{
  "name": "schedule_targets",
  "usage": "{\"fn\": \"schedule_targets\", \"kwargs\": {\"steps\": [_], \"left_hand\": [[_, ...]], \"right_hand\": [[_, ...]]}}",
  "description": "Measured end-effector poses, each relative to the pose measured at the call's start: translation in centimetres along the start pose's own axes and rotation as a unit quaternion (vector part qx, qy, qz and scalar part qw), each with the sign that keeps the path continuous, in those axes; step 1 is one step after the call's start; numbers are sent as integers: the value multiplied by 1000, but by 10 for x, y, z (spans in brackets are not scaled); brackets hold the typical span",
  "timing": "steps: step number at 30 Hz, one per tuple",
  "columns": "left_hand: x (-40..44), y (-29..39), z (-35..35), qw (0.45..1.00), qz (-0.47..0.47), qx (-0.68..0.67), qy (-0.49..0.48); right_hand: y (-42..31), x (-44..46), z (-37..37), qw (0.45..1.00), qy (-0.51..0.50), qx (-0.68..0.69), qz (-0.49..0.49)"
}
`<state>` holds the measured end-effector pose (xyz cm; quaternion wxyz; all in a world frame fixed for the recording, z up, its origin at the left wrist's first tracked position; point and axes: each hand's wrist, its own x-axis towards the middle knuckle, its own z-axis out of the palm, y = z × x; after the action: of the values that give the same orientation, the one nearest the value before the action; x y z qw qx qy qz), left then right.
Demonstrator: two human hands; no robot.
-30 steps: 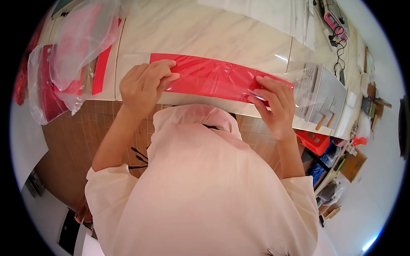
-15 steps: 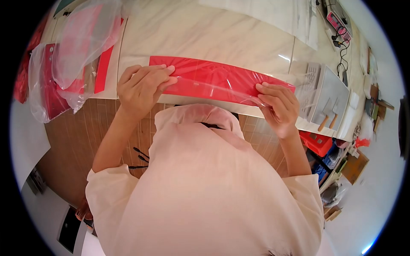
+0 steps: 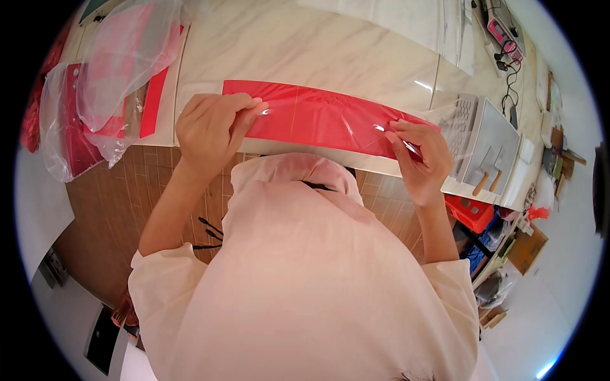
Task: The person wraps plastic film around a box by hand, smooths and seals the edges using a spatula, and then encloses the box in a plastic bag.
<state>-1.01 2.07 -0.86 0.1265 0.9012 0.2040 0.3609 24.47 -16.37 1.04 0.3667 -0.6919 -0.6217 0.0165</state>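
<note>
Right hand (image 3: 424, 152) shifted slightly right, loose fingers now drawn into pinch. Left to right: plastic bags (image 3: 130, 57) at table edge; left hand (image 3: 213, 124), thumb and fingertips together, pinching clear film (image 3: 379, 127); red strip (image 3: 273, 93) under film, along near table edge (image 3: 356, 160); right hand, thumb against fingers, gripping film near strip's right end; wooden-handled tools (image 3: 481, 184) beyond.

"How does the red strip (image 3: 318, 113) lie?"
"Flat and lengthwise along the near edge of the tabletop (image 3: 305, 51), a thin line crossing its left part."
"And the clear film (image 3: 347, 130)?"
"Over it, glossy, creased, reaching past its right end."
</note>
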Motion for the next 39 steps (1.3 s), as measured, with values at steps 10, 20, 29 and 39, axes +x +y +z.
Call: {"fn": "schedule_targets", "kwargs": {"steps": [10, 20, 29, 39], "left_hand": [[3, 3, 6, 999, -25, 45, -11], [-3, -9, 2, 998, 56, 7, -1], [8, -2, 3, 999, -19, 39, -30], [10, 3, 5, 997, -48, 57, -25]], "right_hand": [[2, 1, 2, 1000, -15, 3, 10], [13, -2, -9, 991, -39, -43, -119], [9, 2, -6, 999, -11, 23, 45], [5, 1, 0, 995, 7, 27, 99]]}}
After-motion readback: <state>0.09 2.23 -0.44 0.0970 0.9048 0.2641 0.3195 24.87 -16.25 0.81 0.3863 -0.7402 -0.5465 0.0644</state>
